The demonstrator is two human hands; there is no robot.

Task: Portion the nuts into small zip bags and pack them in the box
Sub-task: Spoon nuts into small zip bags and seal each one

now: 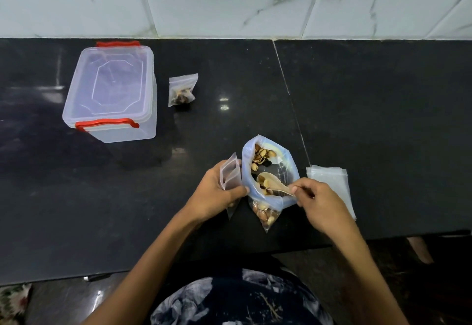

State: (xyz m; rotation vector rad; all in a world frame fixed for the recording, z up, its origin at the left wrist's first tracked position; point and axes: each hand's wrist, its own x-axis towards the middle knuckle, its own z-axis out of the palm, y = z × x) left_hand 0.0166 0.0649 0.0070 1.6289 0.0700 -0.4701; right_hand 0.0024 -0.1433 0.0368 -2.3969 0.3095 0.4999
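A large clear bag of mixed nuts (pixel 268 169) stands open on the black counter near its front edge. My right hand (pixel 323 206) pinches the handle of a small wooden spoon (pixel 274 183) whose bowl lies inside that bag among the nuts. My left hand (pixel 217 193) grips a small open zip bag (pixel 229 175) right beside the big bag's left rim. A filled small zip bag (pixel 182 91) lies further back on the counter. The clear plastic box (pixel 112 92) with red latches stands at the back left, its lid on.
A stack of empty small zip bags (pixel 332 184) lies just right of my right hand. The black counter (pixel 370 120) ends at a white marbled tile wall (pixel 229 0) behind. The counter's front edge runs below my forearms.
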